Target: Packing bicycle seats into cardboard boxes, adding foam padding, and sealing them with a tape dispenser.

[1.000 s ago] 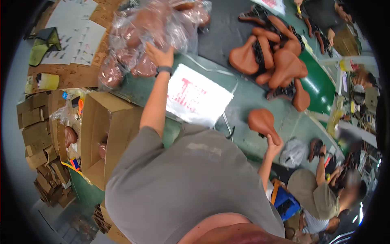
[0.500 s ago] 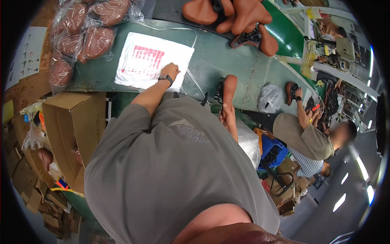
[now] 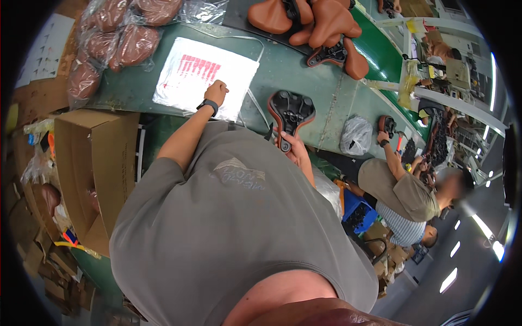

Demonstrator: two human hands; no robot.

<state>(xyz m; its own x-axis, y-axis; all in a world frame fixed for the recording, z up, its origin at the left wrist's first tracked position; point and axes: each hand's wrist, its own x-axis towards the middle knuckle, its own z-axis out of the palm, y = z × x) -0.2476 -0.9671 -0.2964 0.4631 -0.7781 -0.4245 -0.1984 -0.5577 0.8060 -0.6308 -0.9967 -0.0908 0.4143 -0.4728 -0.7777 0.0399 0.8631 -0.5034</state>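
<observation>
In my right hand is a bicycle saddle, brown with a black underside. I grip it by its narrow nose, and the underside faces up, wide end pointing away from me. My left hand, a dark watch on its wrist, is over a flat stack of white plastic bags with red print. Its fingers are curled together against the top of the stack. Whether they pinch a bag is hidden.
Several brown saddles are piled at the far edge of the green table. Plastic-wrapped saddles lie at the far left. A cardboard box stands left of me. A crumpled clear bag and a co-worker holding a saddle are at right.
The saddle in my right hand has turned from side-on to underside up. My left hand has shifted slightly left over the bags, and its fingers have curled in.
</observation>
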